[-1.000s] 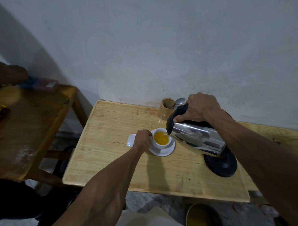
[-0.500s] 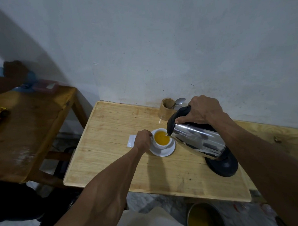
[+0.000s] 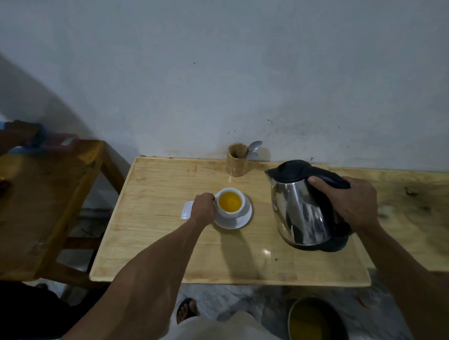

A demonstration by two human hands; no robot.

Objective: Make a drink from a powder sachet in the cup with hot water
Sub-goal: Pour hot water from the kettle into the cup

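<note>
Left hand (image 3: 203, 207) grips the filled cup (image 3: 230, 202) at centre frame; right hand (image 3: 354, 203) grasps the upright kettle (image 3: 299, 210) handle, centre right.

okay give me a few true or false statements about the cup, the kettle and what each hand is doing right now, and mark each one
1. The cup holds yellow-orange liquid. True.
2. The kettle is tilted over the cup, pouring. False: it stands upright on its base, to the right of the cup.
3. The right hand grips the kettle handle. True.
4. The left hand is stirring with a spoon. False: it holds the cup's side; the spoons sit in the wooden holder.
5. The cup sits on a saucer. True.
</note>
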